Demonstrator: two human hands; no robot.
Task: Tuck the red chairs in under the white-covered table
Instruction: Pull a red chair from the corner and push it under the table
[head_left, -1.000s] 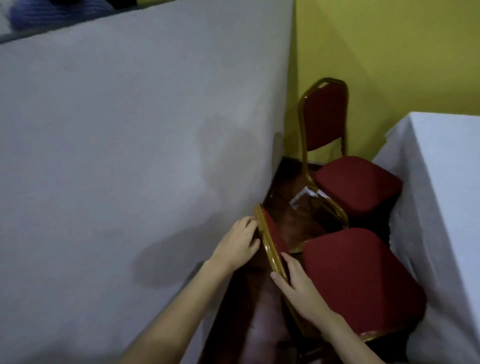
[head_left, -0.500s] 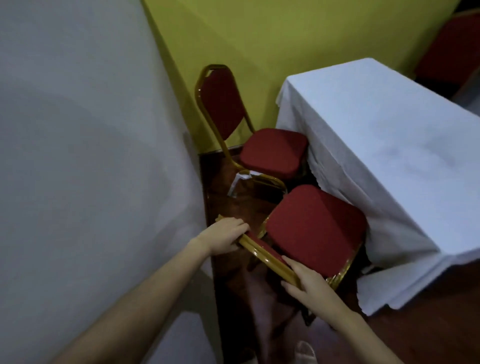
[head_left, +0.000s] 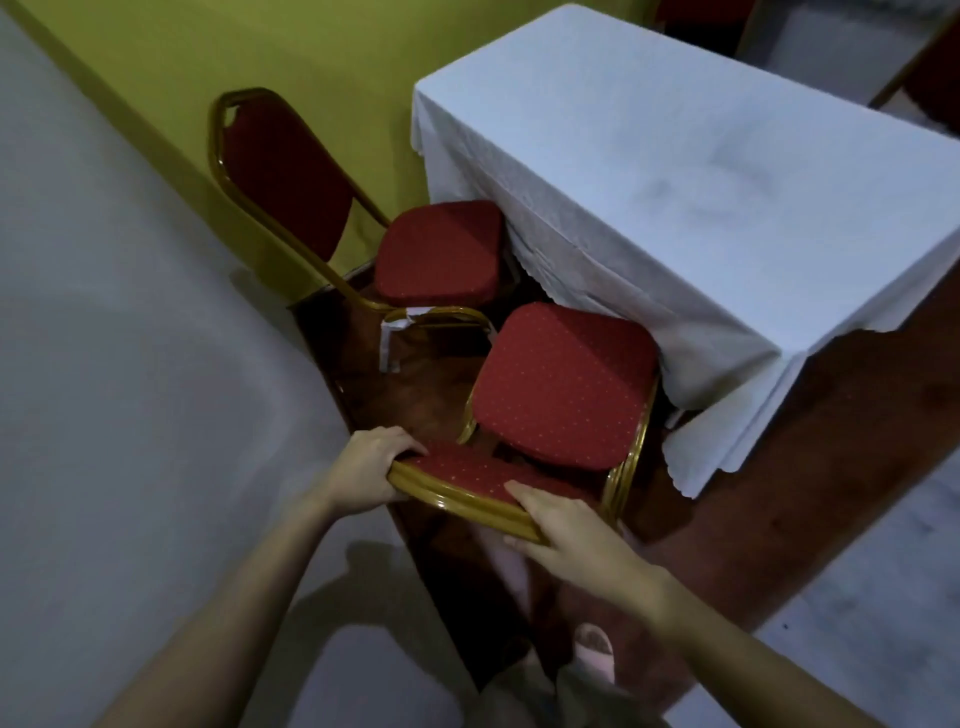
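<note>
Two red chairs with gold frames stand beside the white-covered table (head_left: 701, 171). The near chair (head_left: 561, 384) faces the table, its seat front touching the hanging cloth. My left hand (head_left: 366, 465) grips the left end of its backrest top rail. My right hand (head_left: 566, 530) grips the right end of the same rail. The far chair (head_left: 439, 252) stands by the yellow wall, its seat partly under the tablecloth and its backrest (head_left: 280, 171) upright to the left.
A large white-covered surface (head_left: 130, 364) fills the left side, close to my left arm. A yellow wall (head_left: 311, 47) runs behind. Dark wooden floor shows between the tables. My foot (head_left: 592, 649) is at the bottom. More red chairs (head_left: 935, 78) stand at the top right.
The view has swung right and the table has come fully into view. Both hands stay on the near chair's backrest, and its seat now sits closer to the tablecloth.
</note>
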